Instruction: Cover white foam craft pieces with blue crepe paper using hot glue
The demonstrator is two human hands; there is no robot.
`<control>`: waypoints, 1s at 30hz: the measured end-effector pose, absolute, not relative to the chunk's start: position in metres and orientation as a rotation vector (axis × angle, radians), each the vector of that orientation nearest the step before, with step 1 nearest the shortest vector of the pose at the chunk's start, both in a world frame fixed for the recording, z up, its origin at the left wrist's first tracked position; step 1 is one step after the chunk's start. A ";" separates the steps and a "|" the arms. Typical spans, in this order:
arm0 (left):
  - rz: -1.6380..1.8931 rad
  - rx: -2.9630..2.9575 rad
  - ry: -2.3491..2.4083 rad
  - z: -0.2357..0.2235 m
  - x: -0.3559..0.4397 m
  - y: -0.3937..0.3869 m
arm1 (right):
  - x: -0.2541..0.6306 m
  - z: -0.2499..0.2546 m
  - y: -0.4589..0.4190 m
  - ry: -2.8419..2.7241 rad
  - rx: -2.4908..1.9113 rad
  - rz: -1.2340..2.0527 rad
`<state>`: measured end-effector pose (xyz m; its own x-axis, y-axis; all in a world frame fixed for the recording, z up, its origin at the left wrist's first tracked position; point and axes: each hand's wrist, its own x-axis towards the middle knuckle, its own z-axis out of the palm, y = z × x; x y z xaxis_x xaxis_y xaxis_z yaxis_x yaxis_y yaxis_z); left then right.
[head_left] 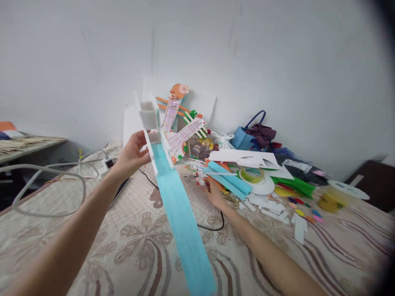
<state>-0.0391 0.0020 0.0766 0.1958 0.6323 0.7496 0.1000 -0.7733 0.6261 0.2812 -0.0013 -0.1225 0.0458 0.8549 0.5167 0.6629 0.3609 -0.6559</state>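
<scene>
My left hand [132, 154] is closed on the side of a white foam-board frame [152, 123], held up over the bed. A long light-blue paper strip [182, 218] hangs from the frame down toward me. My right hand [212, 191] rests low on the bedspread among craft scraps, beside rolled blue paper [228, 176] and small scissors [231, 200]. Its fingers are partly hidden behind the strip and the clutter, so whether they hold anything is unclear.
A patterned bedspread [138, 238] covers the bed. Paper guitar crafts [182, 131] lean by the wall. A green tape roll [252, 174], white paper pieces [247, 158], coloured scraps, a blue bag [247, 137], a black cable [212, 226] and grey cables [46, 181] lie around.
</scene>
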 end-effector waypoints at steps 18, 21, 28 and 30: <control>1.661 2.023 0.667 0.058 -0.027 -0.003 | 0.175 0.030 -0.103 -1.515 -0.458 0.750; 1.695 2.025 0.671 0.057 -0.026 -0.003 | 0.169 0.027 -0.107 -1.407 -0.468 0.858; 1.742 2.052 0.647 0.056 -0.024 -0.003 | 0.165 0.025 -0.111 -1.298 -0.512 0.922; 1.734 2.063 0.656 0.052 -0.025 -0.002 | 0.165 0.022 -0.109 -1.287 -0.514 0.912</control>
<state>-0.0246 -0.0022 0.0519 0.1364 0.5650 0.8137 0.1151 -0.8249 0.5535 0.1650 -0.1086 0.0220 0.0161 0.8091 0.5875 -0.2865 0.5667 -0.7725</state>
